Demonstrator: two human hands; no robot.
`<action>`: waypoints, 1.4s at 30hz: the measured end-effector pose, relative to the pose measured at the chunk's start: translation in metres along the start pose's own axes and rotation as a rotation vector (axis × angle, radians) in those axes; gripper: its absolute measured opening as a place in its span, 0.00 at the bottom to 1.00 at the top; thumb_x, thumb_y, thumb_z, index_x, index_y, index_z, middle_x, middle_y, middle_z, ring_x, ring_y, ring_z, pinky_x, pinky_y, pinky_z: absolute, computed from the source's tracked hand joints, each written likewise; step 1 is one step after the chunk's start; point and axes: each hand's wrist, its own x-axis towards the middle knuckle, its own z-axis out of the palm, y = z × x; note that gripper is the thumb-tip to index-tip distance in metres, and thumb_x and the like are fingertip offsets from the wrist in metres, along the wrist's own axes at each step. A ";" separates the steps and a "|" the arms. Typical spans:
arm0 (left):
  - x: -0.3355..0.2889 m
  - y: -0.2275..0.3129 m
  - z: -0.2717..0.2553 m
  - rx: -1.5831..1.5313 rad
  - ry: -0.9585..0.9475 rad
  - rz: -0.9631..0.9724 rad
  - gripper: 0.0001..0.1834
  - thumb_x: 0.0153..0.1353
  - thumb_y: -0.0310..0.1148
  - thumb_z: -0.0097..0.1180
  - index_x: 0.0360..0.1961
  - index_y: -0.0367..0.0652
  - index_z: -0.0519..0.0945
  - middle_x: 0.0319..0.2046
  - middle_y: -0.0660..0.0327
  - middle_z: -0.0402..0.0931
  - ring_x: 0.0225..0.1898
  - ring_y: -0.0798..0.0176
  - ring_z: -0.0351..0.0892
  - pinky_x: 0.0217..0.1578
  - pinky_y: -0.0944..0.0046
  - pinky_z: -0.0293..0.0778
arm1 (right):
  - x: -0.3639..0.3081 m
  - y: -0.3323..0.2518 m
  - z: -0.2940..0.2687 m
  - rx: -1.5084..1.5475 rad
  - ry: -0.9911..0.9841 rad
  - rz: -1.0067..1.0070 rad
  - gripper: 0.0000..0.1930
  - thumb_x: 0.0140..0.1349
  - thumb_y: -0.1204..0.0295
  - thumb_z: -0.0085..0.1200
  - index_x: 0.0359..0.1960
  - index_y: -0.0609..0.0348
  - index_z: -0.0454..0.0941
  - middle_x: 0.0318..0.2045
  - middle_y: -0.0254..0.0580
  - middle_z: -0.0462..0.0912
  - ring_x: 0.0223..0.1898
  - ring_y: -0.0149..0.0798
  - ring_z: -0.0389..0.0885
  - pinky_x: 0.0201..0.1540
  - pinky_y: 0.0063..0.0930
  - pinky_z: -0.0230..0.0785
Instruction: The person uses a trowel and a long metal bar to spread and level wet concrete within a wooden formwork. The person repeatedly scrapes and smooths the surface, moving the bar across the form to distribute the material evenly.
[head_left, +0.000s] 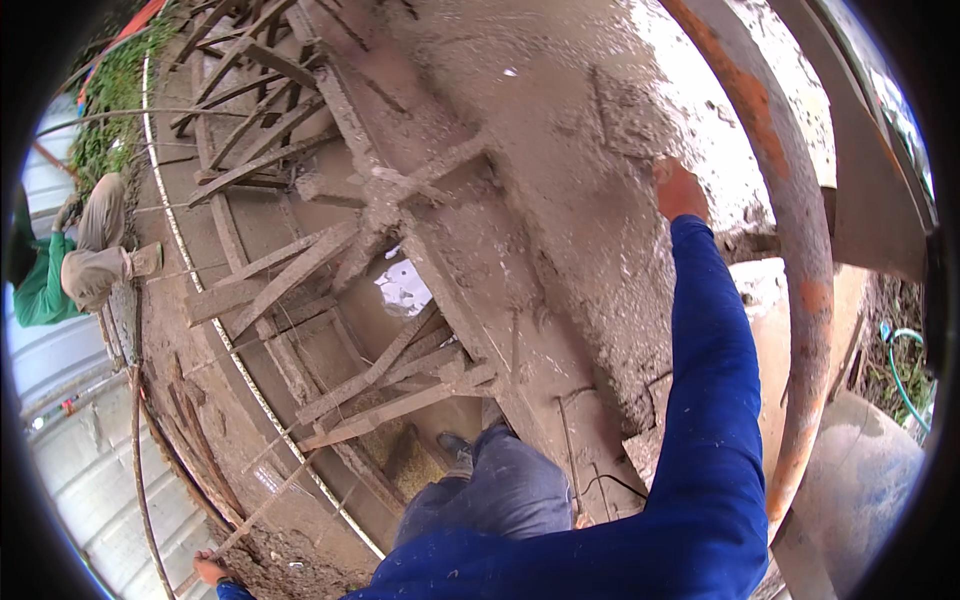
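My right arm, in a blue sleeve, stretches forward over wet concrete [570, 120]. At its end my right hand [683, 190] looks closed at the concrete's surface, beside a bright wet patch; what it grips, if anything, is hidden. Down at the lower left, my left hand [209, 568] closes around a thin wooden stick [268, 503], which slants up toward the timber formwork [440, 270]. One boot [453, 442] of mine shows between the timbers.
A thick rusty pipe [800, 220] curves past my right arm. Muddy timber braces [280, 265] cross on the left, beside a long pale rod [190, 260]. Another person [85, 250] in green sits at far left. A rounded grey drum [860, 470] stands lower right.
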 end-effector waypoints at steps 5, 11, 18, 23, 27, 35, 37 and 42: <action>0.010 -0.018 -0.007 -0.010 -0.005 -0.029 0.24 0.70 0.49 0.47 0.57 0.44 0.78 0.41 0.64 0.79 0.42 0.65 0.78 0.43 0.60 0.73 | -0.005 -0.024 -0.031 0.025 0.105 -0.023 0.28 0.73 0.49 0.48 0.69 0.46 0.72 0.57 0.59 0.82 0.59 0.60 0.81 0.62 0.54 0.71; 0.023 -0.038 -0.023 -0.081 -0.017 0.101 0.12 0.70 0.40 0.51 0.44 0.44 0.80 0.32 0.66 0.73 0.33 0.65 0.76 0.34 0.63 0.73 | -0.043 -0.056 -0.077 0.038 0.097 -0.209 0.25 0.72 0.51 0.50 0.66 0.48 0.75 0.55 0.58 0.83 0.57 0.62 0.81 0.59 0.54 0.72; 0.001 -0.041 -0.009 -0.155 -0.128 0.289 0.10 0.71 0.34 0.54 0.45 0.41 0.84 0.36 0.64 0.78 0.38 0.67 0.76 0.44 0.62 0.78 | -0.144 -0.062 -0.122 0.045 0.123 -0.521 0.23 0.73 0.57 0.53 0.60 0.61 0.79 0.51 0.61 0.85 0.54 0.62 0.83 0.57 0.49 0.74; -0.035 -0.022 -0.001 -0.318 -0.167 0.443 0.06 0.70 0.26 0.50 0.39 0.42 0.80 0.27 0.64 0.72 0.25 0.68 0.73 0.33 0.66 0.74 | -0.242 -0.119 -0.184 -0.031 -0.019 -0.604 0.20 0.72 0.61 0.56 0.59 0.60 0.80 0.48 0.60 0.86 0.50 0.62 0.84 0.52 0.49 0.75; -0.043 -0.030 -0.010 -0.433 -0.191 0.380 0.06 0.70 0.25 0.48 0.41 0.41 0.78 0.27 0.64 0.72 0.25 0.69 0.73 0.30 0.68 0.72 | -0.302 -0.166 -0.209 -0.131 0.029 -0.782 0.21 0.68 0.63 0.61 0.60 0.58 0.80 0.51 0.56 0.86 0.52 0.59 0.84 0.56 0.46 0.75; -0.055 -0.052 -0.035 -0.560 -0.288 0.305 0.07 0.69 0.24 0.46 0.42 0.41 0.77 0.28 0.64 0.72 0.25 0.71 0.70 0.27 0.70 0.69 | -0.426 -0.292 -0.190 -0.165 0.006 -1.057 0.21 0.67 0.62 0.60 0.60 0.57 0.81 0.53 0.56 0.85 0.55 0.58 0.83 0.59 0.44 0.73; -0.062 -0.056 -0.044 -0.655 -0.339 0.348 0.07 0.68 0.22 0.47 0.42 0.40 0.78 0.28 0.65 0.73 0.23 0.73 0.69 0.25 0.72 0.69 | -0.460 -0.326 -0.172 -0.187 -0.022 -1.093 0.21 0.67 0.61 0.61 0.59 0.55 0.81 0.51 0.55 0.86 0.53 0.58 0.84 0.57 0.45 0.75; -0.066 -0.084 -0.066 -0.709 -0.419 0.523 0.10 0.69 0.21 0.43 0.45 0.42 0.76 0.29 0.63 0.72 0.23 0.73 0.68 0.23 0.71 0.66 | -0.551 -0.418 -0.106 -0.270 -0.100 -1.151 0.20 0.68 0.56 0.59 0.55 0.54 0.82 0.45 0.54 0.87 0.48 0.59 0.84 0.52 0.51 0.76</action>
